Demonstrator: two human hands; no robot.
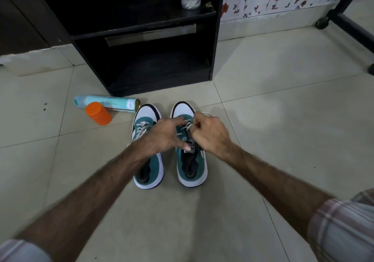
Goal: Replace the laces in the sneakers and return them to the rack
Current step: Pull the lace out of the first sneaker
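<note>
White flat lace [189, 127] on the suede-like teal right sneaker [191, 160]: left hand [168, 135] and right hand [210, 134] each pinch it.

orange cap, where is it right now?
Head view, left of centre: the orange cap lies on the floor tiles, against the light-blue spray can, left of the left sneaker and before the black rack.

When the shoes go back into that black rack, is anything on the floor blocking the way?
Nothing visible does. The floor between the sneakers and the rack is bare; the spray can and orange container lie off to the left.
</note>
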